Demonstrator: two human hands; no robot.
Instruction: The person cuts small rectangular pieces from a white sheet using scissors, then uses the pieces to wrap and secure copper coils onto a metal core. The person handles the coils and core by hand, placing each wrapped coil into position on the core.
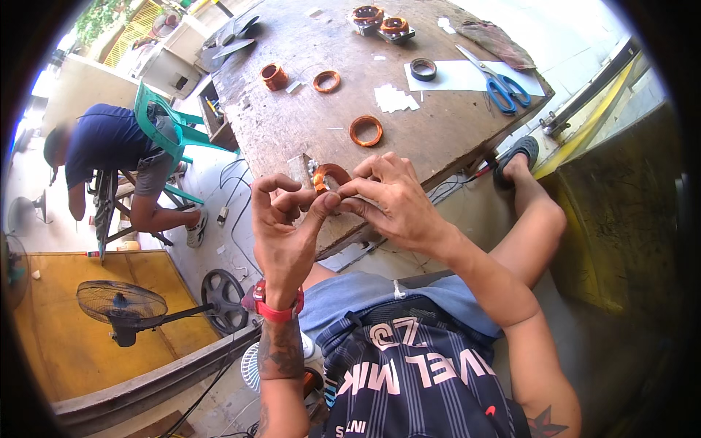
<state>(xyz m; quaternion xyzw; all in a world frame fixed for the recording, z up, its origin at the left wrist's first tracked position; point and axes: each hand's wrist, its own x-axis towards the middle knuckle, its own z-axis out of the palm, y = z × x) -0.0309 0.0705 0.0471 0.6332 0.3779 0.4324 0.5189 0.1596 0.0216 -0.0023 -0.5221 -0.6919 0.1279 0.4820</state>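
Note:
A copper wire coil is held over the near edge of the wooden table, with a pale strip on its near side. My left hand pinches the coil's near left side, its thumb reaching in from below. From the right, my right hand closes thumb and fingers on the coil's near edge. The fingertips of both hands almost meet there, and they hide exactly what is between them. Just beyond, another copper coil lies flat on the table.
On the table are a small copper ring, a taller coil, white paper pieces, black tape, blue-handled scissors and motor parts. A standing fan and a seated person are at left.

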